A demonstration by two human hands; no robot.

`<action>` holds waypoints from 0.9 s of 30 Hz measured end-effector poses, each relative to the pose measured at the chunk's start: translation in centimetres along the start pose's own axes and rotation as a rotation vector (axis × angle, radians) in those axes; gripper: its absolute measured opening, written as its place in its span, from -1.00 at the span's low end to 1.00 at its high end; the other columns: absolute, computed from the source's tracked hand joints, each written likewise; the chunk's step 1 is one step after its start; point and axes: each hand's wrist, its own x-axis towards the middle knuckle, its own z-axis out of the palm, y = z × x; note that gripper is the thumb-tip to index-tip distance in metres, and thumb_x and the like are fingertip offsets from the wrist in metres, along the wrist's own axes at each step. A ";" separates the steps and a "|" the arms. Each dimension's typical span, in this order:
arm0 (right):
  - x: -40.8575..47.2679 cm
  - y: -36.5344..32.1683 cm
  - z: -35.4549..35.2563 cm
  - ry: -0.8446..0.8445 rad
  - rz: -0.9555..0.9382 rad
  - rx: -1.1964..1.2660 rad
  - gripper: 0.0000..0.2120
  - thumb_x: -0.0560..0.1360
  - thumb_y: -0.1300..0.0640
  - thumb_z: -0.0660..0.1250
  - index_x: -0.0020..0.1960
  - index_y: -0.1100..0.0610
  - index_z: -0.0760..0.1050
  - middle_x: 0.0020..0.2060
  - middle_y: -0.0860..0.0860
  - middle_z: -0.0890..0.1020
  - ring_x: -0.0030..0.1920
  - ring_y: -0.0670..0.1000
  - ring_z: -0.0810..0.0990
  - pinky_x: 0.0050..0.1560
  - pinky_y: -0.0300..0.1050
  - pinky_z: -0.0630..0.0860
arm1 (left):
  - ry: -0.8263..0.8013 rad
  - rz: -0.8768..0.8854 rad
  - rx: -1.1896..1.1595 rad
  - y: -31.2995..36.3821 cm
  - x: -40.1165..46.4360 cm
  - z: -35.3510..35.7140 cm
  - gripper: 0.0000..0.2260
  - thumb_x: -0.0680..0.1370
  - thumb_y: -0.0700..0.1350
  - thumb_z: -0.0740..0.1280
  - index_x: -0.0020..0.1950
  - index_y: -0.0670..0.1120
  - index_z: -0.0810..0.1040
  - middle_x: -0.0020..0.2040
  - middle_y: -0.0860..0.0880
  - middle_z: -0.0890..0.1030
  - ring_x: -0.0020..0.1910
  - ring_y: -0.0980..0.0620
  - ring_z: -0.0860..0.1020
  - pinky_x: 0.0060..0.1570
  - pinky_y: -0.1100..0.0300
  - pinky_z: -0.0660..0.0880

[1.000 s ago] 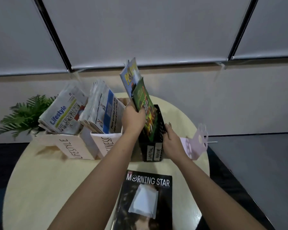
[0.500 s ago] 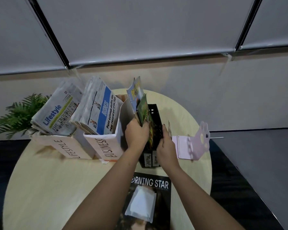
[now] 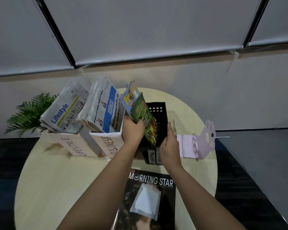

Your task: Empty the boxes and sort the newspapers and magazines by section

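Nearest the viewer, a dark magazine point(image 3: 150, 196) headed "MORNING STAR" lies flat on the round table point(image 3: 56, 188), with a white slip of paper point(image 3: 145, 201) resting on its cover. Just beyond it stands the black bin point(image 3: 158, 120), an upright perforated holder with two small white labels on its near end; all places below are given from this bin.

The right hand point(image 3: 170, 143) grips the bin's right wall, fingers curled over the top edge and thumb on the outside. The left hand point(image 3: 133, 130), at the bin's left side, is closed round the lower ends of two magazines held together: a green magazine point(image 3: 144, 118) in front, leaning down into the bin's open top, and a blue magazine point(image 3: 129, 98) with yellow lettering behind it, standing higher and tilted left.

Touching the bin's left side is a white box point(image 3: 110, 143) lettered "BUSINESS", full of folded newspapers point(image 3: 105, 107) that lean left and show a blue "BUSINESS" banner. Left of that, a second white box point(image 3: 75, 145) lettered "LIFESTYLE" holds newspapers point(image 3: 65, 110) with a "Lifestyle" heading. A green plant point(image 3: 28, 113) stands at the far left, past the table's edge.

Right of the bin, a pale pink bookend point(image 3: 199, 143) with a paw-shaped upright sits on the table. Behind everything runs a pale wall under grey blinds.
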 end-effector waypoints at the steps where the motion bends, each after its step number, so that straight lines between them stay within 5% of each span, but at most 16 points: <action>1: 0.0 0.0 0.1 -0.002 -0.001 0.002 -0.47 0.61 0.36 -0.05 0.57 0.12 0.06 0.26 0.28 0.49 0.16 0.15 0.50 0.30 0.16 0.41 | 0.035 -0.022 -0.046 -0.1 -0.3 0.3 -0.88 0.50 -0.13 0.32 0.00 -0.03 0.44 0.06 -0.11 0.58 0.04 -0.12 0.55 -0.02 0.13 0.41; 4: 0.1 0.1 -0.1 0.002 0.001 0.005 -0.47 0.61 0.35 -0.04 0.57 0.11 0.06 0.33 0.21 0.46 0.22 0.08 0.47 0.34 0.12 0.39 | 0.117 0.015 -0.130 -0.6 -1.6 1.2 -0.84 0.50 -0.18 0.32 0.06 -0.05 0.45 0.05 -0.08 0.57 -0.03 0.01 0.49 -0.04 0.21 0.32; 8: 0.1 0.3 -0.5 0.001 -0.003 -0.010 -0.48 0.62 0.35 -0.03 0.56 0.13 0.08 0.41 0.10 0.40 0.38 0.06 0.39 0.41 -0.14 0.30 | 0.150 0.129 -0.141 -1.4 -2.9 1.5 -0.82 0.46 -0.22 0.37 0.06 -0.11 0.53 0.07 -0.13 0.56 -0.01 0.04 0.50 0.02 0.13 0.46; 12: 0.0 0.1 -0.2 -0.014 -0.017 0.004 -0.48 0.62 0.34 -0.03 0.56 0.13 0.06 0.40 0.10 0.41 0.35 0.09 0.42 0.38 0.04 0.35 | 0.039 0.129 0.058 -2.7 -2.9 0.9 -0.64 0.44 -0.22 0.43 0.21 -0.20 0.52 0.12 -0.14 0.44 0.05 0.06 0.36 0.16 0.23 0.33; 15: -0.1 0.1 -0.4 -0.026 -0.019 0.008 -0.48 0.62 0.35 -0.03 0.56 0.13 0.06 0.46 0.07 0.34 0.42 0.03 0.34 0.44 -0.01 0.29 | -0.039 0.114 0.000 -2.8 -2.9 0.4 -0.62 0.46 -0.21 0.40 0.26 -0.20 0.46 0.16 -0.14 0.52 0.15 -0.03 0.46 0.22 0.12 0.42; 18: 0.0 0.1 -0.5 -0.033 -0.015 0.009 -0.47 0.61 0.35 -0.04 0.56 0.13 0.06 0.44 0.10 0.36 0.41 0.08 0.36 0.42 0.03 0.31 | -0.042 0.042 -0.144 -2.0 -2.7 -0.1 -0.76 0.51 -0.17 0.37 0.17 -0.12 0.51 0.02 -0.02 0.59 0.01 0.02 0.53 0.01 0.20 0.44; 20: 0.0 0.1 -0.4 -0.038 -0.011 0.011 -0.46 0.61 0.35 -0.05 0.57 0.11 0.06 0.41 0.13 0.40 0.36 0.14 0.41 0.38 0.10 0.35 | -0.033 -0.016 -0.170 -1.7 -2.5 -0.4 -0.93 0.52 -0.17 0.37 -0.06 -0.02 0.52 -0.16 0.07 0.58 -0.17 0.07 0.53 -0.09 0.24 0.40; 23: 0.0 0.1 -0.3 -0.028 0.001 0.008 -0.46 0.61 0.35 -0.05 0.57 0.11 0.05 0.45 0.10 0.35 0.39 0.13 0.39 0.38 0.09 0.35 | -0.020 -0.076 -0.184 -1.7 -2.3 -0.8 -0.77 0.50 -0.17 0.37 -0.23 0.09 0.39 -0.27 0.16 0.51 -0.28 0.21 0.46 -0.15 0.25 0.36; 27: -0.1 0.1 -0.3 -0.018 -0.016 0.019 -0.47 0.61 0.34 -0.05 0.56 0.11 0.07 0.42 0.09 0.38 0.36 0.09 0.41 0.36 0.07 0.38 | -0.023 -0.113 -0.231 -1.5 -2.6 -1.0 -0.83 0.47 -0.15 0.38 -0.24 0.04 0.45 -0.26 0.10 0.55 -0.24 0.11 0.51 -0.17 0.21 0.43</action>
